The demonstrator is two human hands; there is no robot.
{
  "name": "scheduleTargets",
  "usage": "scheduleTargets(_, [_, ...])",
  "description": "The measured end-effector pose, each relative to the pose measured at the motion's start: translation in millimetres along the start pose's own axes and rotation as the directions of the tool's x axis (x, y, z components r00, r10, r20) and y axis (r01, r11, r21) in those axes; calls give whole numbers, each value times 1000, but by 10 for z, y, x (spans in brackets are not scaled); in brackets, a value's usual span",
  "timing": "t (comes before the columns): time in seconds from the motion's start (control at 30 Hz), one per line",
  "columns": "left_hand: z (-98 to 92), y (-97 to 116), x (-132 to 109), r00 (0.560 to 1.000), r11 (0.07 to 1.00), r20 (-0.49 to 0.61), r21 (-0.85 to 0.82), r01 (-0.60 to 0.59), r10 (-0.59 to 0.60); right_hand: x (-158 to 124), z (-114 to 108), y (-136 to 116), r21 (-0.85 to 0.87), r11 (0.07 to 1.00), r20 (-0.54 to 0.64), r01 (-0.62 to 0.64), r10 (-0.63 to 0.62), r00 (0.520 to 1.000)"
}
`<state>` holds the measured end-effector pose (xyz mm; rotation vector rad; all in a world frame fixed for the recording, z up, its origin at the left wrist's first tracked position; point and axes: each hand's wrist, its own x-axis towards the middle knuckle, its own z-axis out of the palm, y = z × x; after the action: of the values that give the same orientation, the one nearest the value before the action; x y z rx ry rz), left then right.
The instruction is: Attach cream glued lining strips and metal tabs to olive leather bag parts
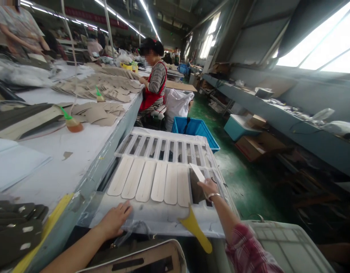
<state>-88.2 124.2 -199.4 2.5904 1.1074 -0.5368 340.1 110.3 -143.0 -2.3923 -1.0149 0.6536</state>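
In front of me stands a white slatted rack [160,134], its near part wrapped in clear plastic. Several pale flat strips with rounded ends lie side by side on it, among them one pale strip [160,181]. My right hand [209,188] grips another pale strip [197,172], tilted up over the rack's right side. My left hand [115,220] rests on the rack's near left edge, fingers stretched out and holding nothing. Near the front edge lies a yellow scraper [196,227], between my two hands.
To the left, a long white-topped table [86,148] carries stacked grey-brown pieces [99,85] and a green-tipped glue bottle [71,122]. Behind the rack sit a blue crate [210,134] and a co-worker in a red apron [152,96]. A lidded bin [288,239] stands near right.
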Motion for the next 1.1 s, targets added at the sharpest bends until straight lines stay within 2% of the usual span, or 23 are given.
scheduleTargets(0.1, [-4, 30, 11, 999, 1000, -34, -27, 3, -4, -109, 5, -197, 138, 980, 2, 141, -142, 990])
scheduleTargets(0.17, [23, 31, 18, 998, 998, -58, -62, 1, -4, -132, -78, -322, 257, 948, 6, 187, -195, 981])
scheduleTargets(0.27, [46, -69, -3, 995, 977, -104, -212, -22, 0, -139, -397, -484, 448, 876, 49, 178, -223, 974])
scheduleTargets(0.33, [-50, -181, -60, 981, 925, -179, -380, 2, -76, -213, -664, -590, 555, 816, 112, 161, -264, 958])
scheduleTargets(0.4, [-313, -232, -183, 937, 853, -280, -522, 33, -208, -393, -862, -723, 634, 761, 172, 141, -316, 933])
scheduleTargets(0.47, [-737, -118, -385, 880, 829, -396, -559, -4, -262, -686, -917, -912, 706, 700, 223, 109, -366, 904])
scheduleTargets(0.53, [-1227, 198, -626, 846, 875, -521, -455, -164, -113, -1076, -831, -1157, 777, 628, 289, 51, -427, 857])
scheduleTargets(0.6, [-1654, 620, -828, 792, 884, -601, -310, -350, 103, -1517, -691, -1416, 831, 556, 358, -14, -515, 779])
scheduleTargets(0.63, [-1811, 814, -903, 753, 877, -638, -258, -406, 161, -1733, -637, -1527, 849, 527, 379, -30, -569, 730])
scheduleTargets(0.67, [-1924, 967, -965, 718, 872, -674, -232, -430, 174, -1930, -609, -1613, 860, 510, 394, -32, -622, 677])
scheduleTargets(0.73, [-2035, 1100, -1089, 654, 852, -752, -285, -438, 85, -2226, -643, -1686, 859, 511, 410, 26, -718, 563])
scheduleTargets(0.77, [-2051, 1081, -1166, 627, 829, -779, -352, -434, -2, -2316, -694, -1670, 846, 518, 383, 128, -757, 529])
scheduleTargets(0.8, [-2054, 1023, -1258, 611, 787, -785, -437, -436, -97, -2372, -756, -1629, 802, 520, 323, 295, -793, 516])
scheduleTargets(0.83, [-2050, 944, -1362, 620, 724, -764, -528, -444, -177, -2403, -817, -1571, 699, 508, 234, 504, -828, 509])
scheduleTargets(0.87, [-2043, 865, -1474, 655, 649, -721, -613, -450, -227, -2420, -868, -1507, 526, 472, 122, 708, -865, 486])
scheduleTargets(0.9, [-2035, 802, -1585, 705, 578, -669, -680, -452, -236, -2432, -901, -1449, 311, 417, 20, 854, -902, 432])
scheduleTargets(0.93, [-2027, 766, -1690, 753, 534, -626, -715, -451, -201, -2448, -913, -1405, 107, 354, -43, 929, -932, 360])
scheduleTargets(0.97, [-2021, 760, -1785, 786, 530, -602, -716, -454, -141, -2471, -905, -1377, -42, 293, -63, 955, -955, 290])
scheduleTargets(1.0, [-2018, 781, -1867, 796, 561, -601, -685, -465, -75, -2499, -880, -1366, -123, 243, -61, 962, -970, 237])
scheduleTargets(1.03, [-2018, 820, -1936, 789, 610, -615, -630, -480, -14, -2531, -841, -1369, -150, 210, -45, 966, -978, 205])
scheduleTargets(1.1, [-2028, 913, -2046, 761, 700, -644, -507, -503, 80, -2586, -745, -1392, -114, 199, 18, 973, -979, 202])
